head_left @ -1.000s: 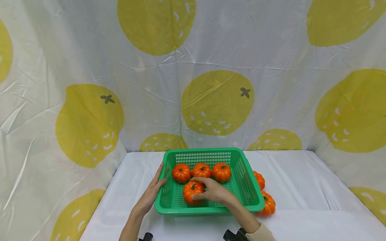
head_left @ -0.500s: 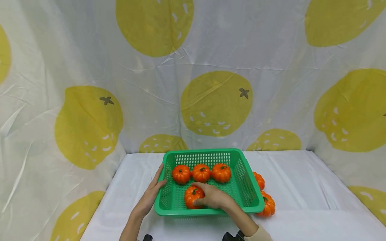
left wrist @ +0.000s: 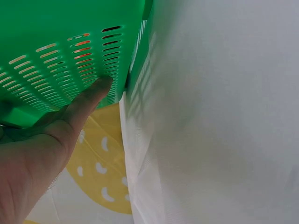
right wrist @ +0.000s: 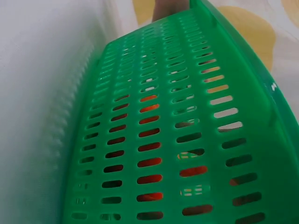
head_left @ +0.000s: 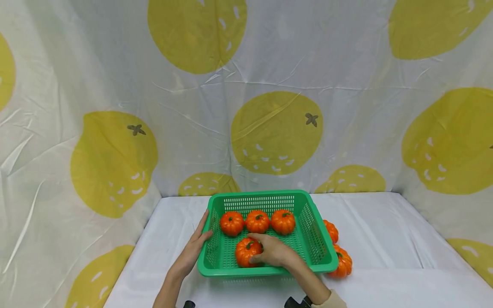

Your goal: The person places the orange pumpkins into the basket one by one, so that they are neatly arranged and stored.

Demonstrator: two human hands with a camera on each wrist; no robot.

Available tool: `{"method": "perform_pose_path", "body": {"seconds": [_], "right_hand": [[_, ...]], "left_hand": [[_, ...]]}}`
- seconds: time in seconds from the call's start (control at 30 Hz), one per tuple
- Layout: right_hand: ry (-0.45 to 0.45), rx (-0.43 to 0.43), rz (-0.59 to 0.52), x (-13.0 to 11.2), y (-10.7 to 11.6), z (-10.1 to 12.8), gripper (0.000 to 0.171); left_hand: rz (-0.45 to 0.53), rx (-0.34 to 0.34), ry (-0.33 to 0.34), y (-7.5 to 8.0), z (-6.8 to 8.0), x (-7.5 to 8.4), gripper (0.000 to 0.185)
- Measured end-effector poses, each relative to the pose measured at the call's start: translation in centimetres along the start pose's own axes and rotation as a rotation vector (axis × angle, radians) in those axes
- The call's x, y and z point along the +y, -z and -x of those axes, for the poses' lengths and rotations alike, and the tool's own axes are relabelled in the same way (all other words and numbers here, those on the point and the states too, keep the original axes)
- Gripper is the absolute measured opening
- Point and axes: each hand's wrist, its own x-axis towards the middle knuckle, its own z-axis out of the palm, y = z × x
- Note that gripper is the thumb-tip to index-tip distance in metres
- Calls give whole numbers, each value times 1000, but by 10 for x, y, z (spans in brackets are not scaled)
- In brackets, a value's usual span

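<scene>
In the head view, a green plastic basket [head_left: 265, 272] with slotted walls stands on the white cloth. My left hand [head_left: 192, 249] holds its left side, thumb over the rim and fingers along the outer wall; in the left wrist view an outstretched finger [left wrist: 88, 95] touches the slots. Inside the basket, my right hand [head_left: 272, 251] grips a small orange pumpkin [head_left: 245, 253] near the front wall, thumb in front and fingers behind. Three more pumpkins line up behind it: left [head_left: 232, 223], middle [head_left: 257, 222] and right [head_left: 283, 222]. The right wrist view has the basket wall [right wrist: 149, 126] covering that grip.
Two further orange pumpkins, a rear one [head_left: 331, 232] and a nearer one [head_left: 342, 262], sit on the cloth against the basket's right side, partly hidden by it. A lemon-patterned curtain [head_left: 192, 137] encloses the table [head_left: 385, 239] at the back and sides.
The right hand has brought its pumpkin slightly toward the front and down into the basket; over the last half second it has barely moved. The left hand keeps its place.
</scene>
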Motion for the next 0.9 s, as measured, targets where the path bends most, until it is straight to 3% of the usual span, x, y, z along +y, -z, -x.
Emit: {"method": "perform_pose_path", "body": {"seconds": [0.17,0.37,0.67,0.9], "right_hand": [[45,-31,0,-1,-3,-2,73],[33,-12,-38,2,0,-1,71],[54,-14,57,-7,-8,-7,64],[56,-14,61,-19,-18,-12,65]], "left_hand": [[6,2,-4,1,0,-1,65],[9,-5,-6,0,-1,-2,64],[12,-15,-9,-3,-1,-2,65],[-1,-6,-1,-1,0,-1,65]]}}
